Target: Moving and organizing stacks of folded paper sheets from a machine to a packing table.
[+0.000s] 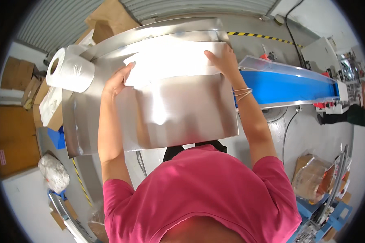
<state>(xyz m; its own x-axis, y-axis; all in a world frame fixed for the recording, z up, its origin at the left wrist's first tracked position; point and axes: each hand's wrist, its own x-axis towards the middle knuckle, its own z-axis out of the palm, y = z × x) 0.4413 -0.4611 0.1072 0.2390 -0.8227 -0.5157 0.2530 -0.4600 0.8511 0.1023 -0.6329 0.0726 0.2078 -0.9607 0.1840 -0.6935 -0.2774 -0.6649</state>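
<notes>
A long white bundle point(170, 60), overexposed and with ragged edges, lies across the far half of a shiny steel table point(182, 117). Whether it is sheets or bags, I cannot make out. My left hand point(119, 79) grips its left end, with the thumb along the near corner. At the other end my right hand point(224, 61) is closed on it, thumb over the top face and fingers round the far right corner. Both arms reach forward over the table. The underside of the bundle is hidden.
A big white roll point(72, 69) rests at the table's left edge, near an open carton point(48, 106). The table has a raised back rim. To the right runs a blue conveyor belt point(288, 87) with clear side guards. Brown cardboard point(111, 16) stands behind the table.
</notes>
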